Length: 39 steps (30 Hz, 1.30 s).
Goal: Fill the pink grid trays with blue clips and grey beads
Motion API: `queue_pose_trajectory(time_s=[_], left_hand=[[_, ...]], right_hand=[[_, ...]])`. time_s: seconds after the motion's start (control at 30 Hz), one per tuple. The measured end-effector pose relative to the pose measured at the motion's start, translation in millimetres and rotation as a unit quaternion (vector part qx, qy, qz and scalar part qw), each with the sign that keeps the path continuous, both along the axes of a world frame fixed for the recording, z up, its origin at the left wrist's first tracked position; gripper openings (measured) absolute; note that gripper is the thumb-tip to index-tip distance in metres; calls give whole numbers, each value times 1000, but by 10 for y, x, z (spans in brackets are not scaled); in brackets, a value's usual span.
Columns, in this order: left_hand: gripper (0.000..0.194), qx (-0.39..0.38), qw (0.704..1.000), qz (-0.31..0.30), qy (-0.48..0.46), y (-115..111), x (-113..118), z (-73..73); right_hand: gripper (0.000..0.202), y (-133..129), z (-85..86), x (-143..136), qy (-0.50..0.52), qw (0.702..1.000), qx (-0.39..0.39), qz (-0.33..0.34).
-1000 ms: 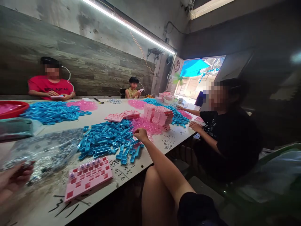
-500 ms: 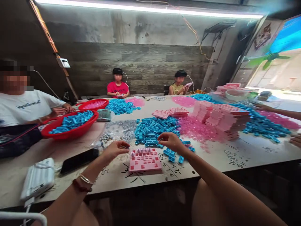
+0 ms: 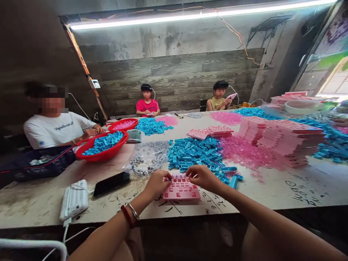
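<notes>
A pink tray with square and oblong slots [image 3: 181, 192] lies flat on the table before me, small clear pieces standing in its top row. At its upper left corner is my left hand [image 3: 157, 185], thumb and forefinger closed on something small and dark that I cannot make out. My right hand [image 3: 202, 177] is over the upper right corner, fingers bent together in a pinch; whatever is between the fingertips is too small to tell. Just beyond the hands lies a heap of blue pieces [image 3: 193, 152].
Bagged small grey parts [image 3: 148, 157], a black phone [image 3: 111, 183] and a white power bank [image 3: 74, 201] lie left. Pink pieces [image 3: 244, 152] and stacked pink trays [image 3: 290, 139] are right. A red basket [image 3: 102, 156] holds blue pieces. Three people sit around the table.
The view has swung left, so things appear further right. Both hands have come in to the tray's upper corners, and the left fingers have closed together.
</notes>
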<state>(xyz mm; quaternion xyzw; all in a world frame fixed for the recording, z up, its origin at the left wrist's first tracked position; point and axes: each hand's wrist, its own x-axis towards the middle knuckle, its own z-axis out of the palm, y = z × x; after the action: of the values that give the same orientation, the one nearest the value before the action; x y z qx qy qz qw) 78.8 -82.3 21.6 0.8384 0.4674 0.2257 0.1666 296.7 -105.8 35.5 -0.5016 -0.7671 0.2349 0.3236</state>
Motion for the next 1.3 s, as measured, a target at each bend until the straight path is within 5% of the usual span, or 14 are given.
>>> queue_pose_trajectory(time_s=[0.87,1.1,1.3], left_hand=[[16,29,999,15,19,-29,39,-32],[15,69,995,1,76,-90,49,43],[12,85,994,-17,68,-80,40,11]], right_hand=[[14,28,-65,43,-9,1000,-14,10],[16,-91,-83,-133,-21,995,-24,90],[21,-143,-127,-231,-89,991,34,93]])
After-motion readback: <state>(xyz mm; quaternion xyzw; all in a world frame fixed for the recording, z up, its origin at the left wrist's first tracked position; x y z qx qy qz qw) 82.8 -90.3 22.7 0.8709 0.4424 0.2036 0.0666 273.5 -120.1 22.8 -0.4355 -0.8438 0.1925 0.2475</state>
